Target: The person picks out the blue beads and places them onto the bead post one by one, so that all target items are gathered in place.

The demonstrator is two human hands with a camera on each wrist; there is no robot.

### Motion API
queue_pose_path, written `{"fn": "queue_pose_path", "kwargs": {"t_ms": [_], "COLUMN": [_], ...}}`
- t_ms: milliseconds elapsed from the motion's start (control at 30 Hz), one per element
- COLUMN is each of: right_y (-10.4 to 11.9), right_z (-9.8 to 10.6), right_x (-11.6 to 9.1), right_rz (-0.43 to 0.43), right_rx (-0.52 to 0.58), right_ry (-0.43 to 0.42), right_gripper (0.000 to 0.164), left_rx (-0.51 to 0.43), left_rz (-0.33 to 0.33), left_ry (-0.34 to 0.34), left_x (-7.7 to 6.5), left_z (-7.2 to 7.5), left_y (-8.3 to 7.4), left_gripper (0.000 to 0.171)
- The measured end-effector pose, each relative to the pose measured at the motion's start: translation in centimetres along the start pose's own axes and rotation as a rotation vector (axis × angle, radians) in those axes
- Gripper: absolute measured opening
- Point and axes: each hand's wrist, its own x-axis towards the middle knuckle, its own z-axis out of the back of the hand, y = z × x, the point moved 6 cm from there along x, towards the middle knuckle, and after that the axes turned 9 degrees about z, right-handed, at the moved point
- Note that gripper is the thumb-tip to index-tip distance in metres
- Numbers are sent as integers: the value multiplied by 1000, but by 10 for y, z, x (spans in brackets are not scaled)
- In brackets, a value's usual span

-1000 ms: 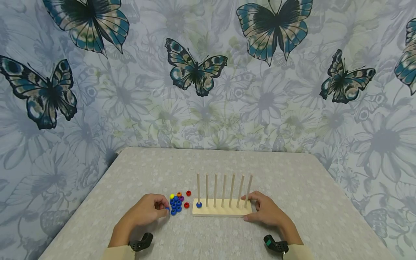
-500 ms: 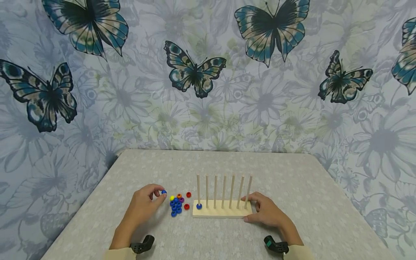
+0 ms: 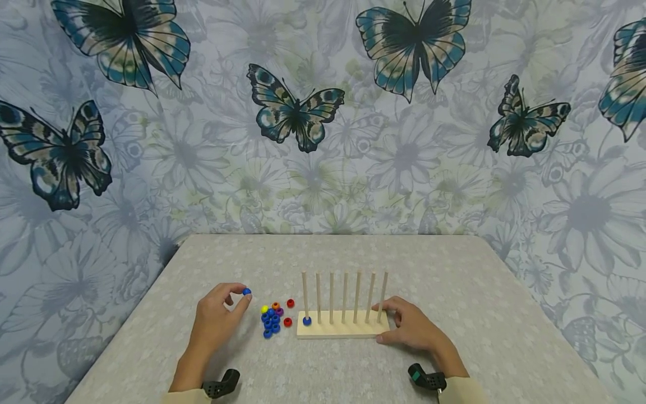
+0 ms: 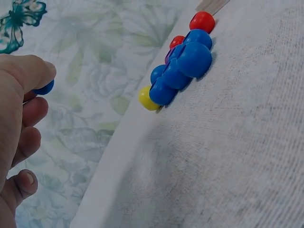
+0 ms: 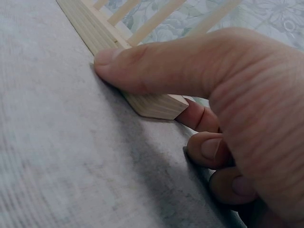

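My left hand (image 3: 218, 318) pinches a blue bead (image 3: 247, 291) between thumb and fingertip, raised above the table left of the bead pile. In the left wrist view that blue bead (image 4: 44, 88) shows just under the thumb. On the table stands a pale wooden base (image 3: 343, 331) with a row of several upright pegs. One blue bead (image 3: 307, 321) sits at the foot of its leftmost peg. My right hand (image 3: 411, 325) grips the base's right end, thumb along the front edge and fingers behind, as the right wrist view also shows.
Between left hand and base lies a cluster of several blue beads (image 3: 268, 325), with a yellow bead (image 3: 264, 309), an orange bead (image 3: 275, 306) and a purple one. Two red beads, one nearer (image 3: 287, 322), lie apart beside the base. A butterfly-print wall hanging (image 3: 323, 185) rises behind the table.
My left hand has picked a blue bead off the table beside the pile, lifted it and drawn it away to the left. The right hand keeps its grip on the base.
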Motion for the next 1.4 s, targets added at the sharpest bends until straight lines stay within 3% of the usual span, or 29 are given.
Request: {"fn": "queue_pose_path", "kwargs": {"t_ms": [333,600,767,933,1167,1400], "right_y": [-4,-5,-3,-3,-3,-2], "right_z": [-2,1,5,4,2,1], "right_x": [-3,-4,-3,-2,-2,-1], "right_rz": [-8,-8,4,9,5,5], "right_rx": [-2,-18,-18,-13,-1,0], "right_ry": [3,-3,-13,-10,0,7], "right_gripper": [60,59,59,58,58,59], "left_rx": [-55,-123,-158,-158,-182,-233], "left_rz": [-36,-171,-222,-232,-228,-271], "left_ry": [-87,-143,-178,-207,-203,-233], "left_x": [-1,-3,-2,-3,-8,-10], "left_z": [2,4,6,8,14,19], "left_y": [-2,-16,-23,-30,-51,-65], "left_gripper": [25,29,29,30,27,30]}}
